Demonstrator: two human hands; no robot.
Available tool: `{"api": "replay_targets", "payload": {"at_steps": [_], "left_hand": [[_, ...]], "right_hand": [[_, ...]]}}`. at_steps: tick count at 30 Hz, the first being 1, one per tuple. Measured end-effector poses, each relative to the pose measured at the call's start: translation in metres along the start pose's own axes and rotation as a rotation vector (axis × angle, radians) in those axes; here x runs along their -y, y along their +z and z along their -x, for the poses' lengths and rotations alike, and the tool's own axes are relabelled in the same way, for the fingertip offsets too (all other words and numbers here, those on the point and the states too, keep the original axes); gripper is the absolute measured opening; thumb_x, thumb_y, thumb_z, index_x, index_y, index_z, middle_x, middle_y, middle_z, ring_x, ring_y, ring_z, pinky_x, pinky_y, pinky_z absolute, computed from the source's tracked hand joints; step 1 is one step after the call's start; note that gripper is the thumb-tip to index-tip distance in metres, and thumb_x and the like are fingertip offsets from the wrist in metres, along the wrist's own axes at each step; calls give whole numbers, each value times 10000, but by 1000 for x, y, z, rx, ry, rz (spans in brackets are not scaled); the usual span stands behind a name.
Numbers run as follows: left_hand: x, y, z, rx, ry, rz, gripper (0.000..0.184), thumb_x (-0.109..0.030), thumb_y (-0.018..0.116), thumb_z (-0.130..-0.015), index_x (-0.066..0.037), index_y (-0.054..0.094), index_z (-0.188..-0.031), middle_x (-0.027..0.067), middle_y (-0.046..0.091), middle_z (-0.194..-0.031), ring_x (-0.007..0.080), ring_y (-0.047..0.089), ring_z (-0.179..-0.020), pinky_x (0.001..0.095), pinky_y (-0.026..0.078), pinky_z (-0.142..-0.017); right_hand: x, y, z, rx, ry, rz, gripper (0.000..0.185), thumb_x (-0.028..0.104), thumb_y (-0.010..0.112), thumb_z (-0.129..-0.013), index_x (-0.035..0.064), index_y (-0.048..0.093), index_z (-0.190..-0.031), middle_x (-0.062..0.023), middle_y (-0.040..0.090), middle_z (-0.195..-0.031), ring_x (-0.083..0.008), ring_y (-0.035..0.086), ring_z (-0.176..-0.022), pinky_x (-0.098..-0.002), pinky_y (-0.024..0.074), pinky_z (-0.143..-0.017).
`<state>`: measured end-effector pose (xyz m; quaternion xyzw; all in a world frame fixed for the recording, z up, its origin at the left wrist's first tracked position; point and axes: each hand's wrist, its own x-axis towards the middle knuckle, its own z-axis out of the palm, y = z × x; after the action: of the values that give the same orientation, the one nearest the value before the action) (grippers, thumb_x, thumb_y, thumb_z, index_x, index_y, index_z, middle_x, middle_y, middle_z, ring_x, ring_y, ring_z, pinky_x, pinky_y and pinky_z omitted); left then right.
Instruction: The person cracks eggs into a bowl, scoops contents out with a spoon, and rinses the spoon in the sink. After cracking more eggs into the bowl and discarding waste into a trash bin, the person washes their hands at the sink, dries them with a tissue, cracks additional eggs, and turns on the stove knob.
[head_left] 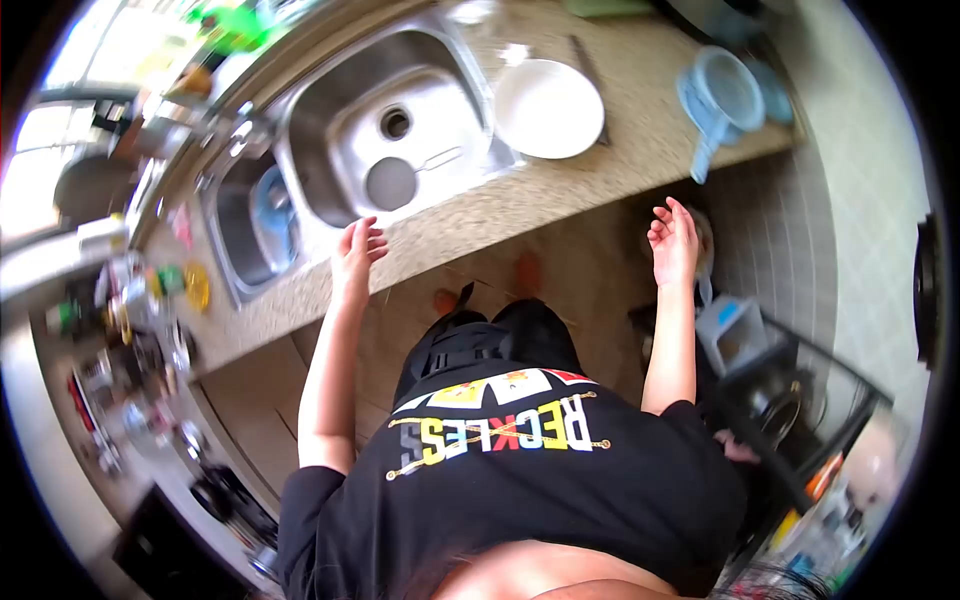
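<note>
My left hand (pixel 359 258) is raised at the front edge of the counter, near the double steel sink (pixel 335 130). Its fingers are loosely bent and apart, with nothing in them. My right hand (pixel 675 243) hangs in the air before the counter, below the handle of a light blue strainer (pixel 728 90). Its fingers curl a little and hold nothing. Inside the large basin lie a round grey strainer disc (pixel 391 184) and a thin utensil (pixel 440 158). A white bowl (pixel 548 108) stands on the counter right of the sink.
A blue item (pixel 273 205) sits in the small basin. Beside the bowl lies a dark stick-like utensil (pixel 588 65). Bottles and jars (pixel 140 285) crowd the counter on the left. A black rack (pixel 815 400) with pots stands to the right, near the tiled wall (pixel 870 150).
</note>
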<state>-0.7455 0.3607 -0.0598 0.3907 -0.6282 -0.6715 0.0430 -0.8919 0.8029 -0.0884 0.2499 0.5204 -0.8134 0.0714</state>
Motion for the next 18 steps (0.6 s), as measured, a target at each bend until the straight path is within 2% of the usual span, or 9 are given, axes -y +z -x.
{"api": "replay_targets", "payload": {"at_steps": [3, 7, 9, 11, 12, 13, 15, 18], "left_hand": [[12, -41, 14, -68, 30, 133, 311, -278, 478, -969, -14, 592, -1089, 53, 595, -880, 113, 581, -755, 253, 514, -666], [35, -106, 39, -168, 50, 245, 325, -291, 473, -972, -12, 595, -1085, 41, 592, -868, 102, 576, -728, 236, 510, -646], [44, -143, 54, -200, 62, 248, 347, -296, 453, -978, -8, 583, -1120, 54, 596, -899, 115, 586, -765, 252, 518, -675], [55, -181, 69, -226, 87, 252, 354, -309, 460, -975, -11, 588, -1117, 57, 603, -904, 111, 588, -762, 247, 518, -668], [59, -199, 77, -252, 83, 249, 348, -302, 461, -976, -8, 596, -1107, 52, 601, -890, 107, 586, -752, 242, 512, -660], [63, -216, 83, -271, 77, 246, 343, -294, 462, -977, -6, 604, -1098, 48, 600, -876, 102, 585, -742, 236, 507, -652], [75, -251, 96, -301, 97, 232, 341, -288, 457, -979, -7, 604, -1106, 58, 607, -896, 105, 584, -755, 242, 507, -667], [94, -291, 118, -402, 81, 282, 341, -288, 455, -978, -9, 589, -1121, 59, 613, -906, 110, 591, -779, 245, 516, -680]], "right_hand": [[-14, 100, 25, 332, -19, 153, 214, 223, 571, -918, 84, 575, -1081, -22, 615, -881, -48, 535, -651, -183, 444, -579], [-87, 230, 76, 776, 0, 304, 246, 164, 547, -911, 52, 562, -1129, -26, 615, -881, -54, 527, -661, -198, 441, -596], [-118, 295, 119, 1007, -1, 507, 316, 198, 550, -912, 64, 525, -1198, -41, 613, -915, -62, 516, -680, -197, 439, -618], [-160, 355, 150, 1156, 91, 551, 377, 177, 565, -899, 62, 494, -1251, -40, 610, -909, -67, 536, -707, -205, 453, -614], [-180, 385, 164, 1202, 88, 617, 444, 166, 565, -898, 75, 445, -1315, -44, 609, -909, -73, 542, -705, -211, 459, -609], [-196, 416, 177, 1249, 97, 680, 573, 160, 585, -883, 101, 334, -1395, -59, 610, -912, -83, 553, -691, -220, 466, -590], [-244, 478, 175, 1261, 228, 668, 741, 145, 617, -860, 140, 175, -1454, -92, 617, -932, -128, 584, -693, -252, 497, -586], [-295, 579, 150, 1135, 320, 686, 931, 102, 638, -837, 247, -38, -1462, -173, 620, -943, -223, 628, -712, -338, 547, -611]]}}
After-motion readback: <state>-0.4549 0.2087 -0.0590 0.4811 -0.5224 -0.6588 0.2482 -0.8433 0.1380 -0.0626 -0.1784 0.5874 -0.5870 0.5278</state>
